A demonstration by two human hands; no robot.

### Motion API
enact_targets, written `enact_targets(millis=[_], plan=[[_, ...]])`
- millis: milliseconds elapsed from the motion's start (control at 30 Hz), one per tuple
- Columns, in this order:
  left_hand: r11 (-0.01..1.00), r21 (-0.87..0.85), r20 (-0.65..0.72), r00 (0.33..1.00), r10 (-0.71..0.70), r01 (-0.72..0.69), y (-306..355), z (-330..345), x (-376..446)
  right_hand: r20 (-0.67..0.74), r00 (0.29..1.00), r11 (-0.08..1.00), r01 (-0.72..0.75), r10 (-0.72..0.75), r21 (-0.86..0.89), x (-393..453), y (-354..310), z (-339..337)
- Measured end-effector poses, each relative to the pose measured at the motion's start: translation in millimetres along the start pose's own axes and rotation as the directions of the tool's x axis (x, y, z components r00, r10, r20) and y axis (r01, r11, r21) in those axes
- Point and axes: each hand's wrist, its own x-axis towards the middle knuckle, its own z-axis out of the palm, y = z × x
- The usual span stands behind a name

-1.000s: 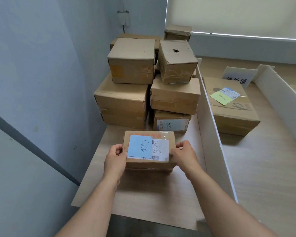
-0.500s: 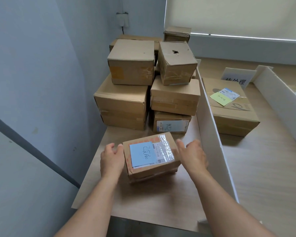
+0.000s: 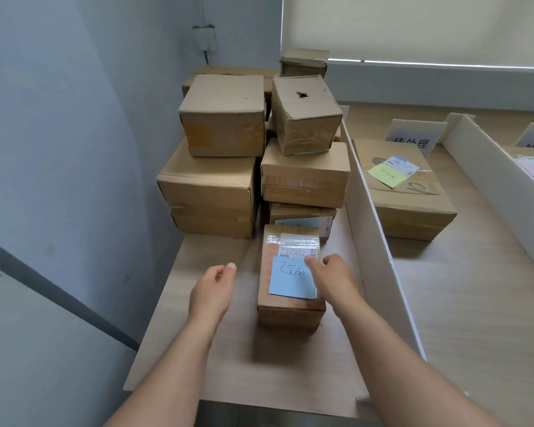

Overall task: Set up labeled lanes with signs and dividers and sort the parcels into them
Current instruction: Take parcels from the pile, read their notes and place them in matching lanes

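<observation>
A small cardboard parcel (image 3: 291, 315) with a blue handwritten note (image 3: 290, 280) lies lengthwise on the wooden table (image 3: 228, 365), in the left lane just in front of a stack of parcels (image 3: 222, 118). My right hand (image 3: 333, 278) rests with relaxed fingers on the parcel's right top edge. A little left of the parcel, my left hand (image 3: 211, 288) hovers with loosely curled fingers and touches nothing. A white divider (image 3: 370, 229) stands on edge along the lane's right side.
Beyond the divider a large parcel (image 3: 413, 208) with a green note (image 3: 386, 175) lies in front of a white sign (image 3: 413, 138). A second divider (image 3: 490, 180) runs further right. A grey wall closes the left side, and the table's front edge is near.
The small parcel has turned about a quarter turn and now lies lengthwise, closer to the stack. My left hand has let go and drawn away to the left.
</observation>
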Motion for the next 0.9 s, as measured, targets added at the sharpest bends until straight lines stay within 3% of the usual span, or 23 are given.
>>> enact_targets(millis=[167, 300, 467, 667, 900], plan=[[0.999, 0.034, 0.238, 0.971, 0.005, -0.013, 17.2, 21.4, -6.8, 0.097, 0.995, 0.997, 0.013, -0.006, -0.078, -7.0, 5.3, 2.9], [0.998, 0.041, 0.376, 0.926, 0.036, -0.055, 17.9, 30.5, -10.8, 0.145, 0.989, 1.000, 0.019, -0.015, -0.023, -13.6, 6.9, 0.7], [0.993, 0.005, 0.372, 0.922, 0.109, -0.120, 7.8, 27.7, -10.6, 0.116, 0.991, 0.997, 0.068, -0.073, 0.046, -23.5, 13.2, 6.0], [0.982, -0.001, 0.367, 0.913, 0.178, -0.190, -0.4, 20.2, -19.0, -0.015, 0.991, 0.979, 0.136, -0.135, 0.155, -42.4, 23.0, 17.1], [0.932, -0.157, 0.250, 0.899, 0.359, -0.328, 16.1, 14.7, -56.8, -0.192, 0.943, 0.927, 0.311, -0.273, 0.209, -75.8, 27.8, -8.6]])
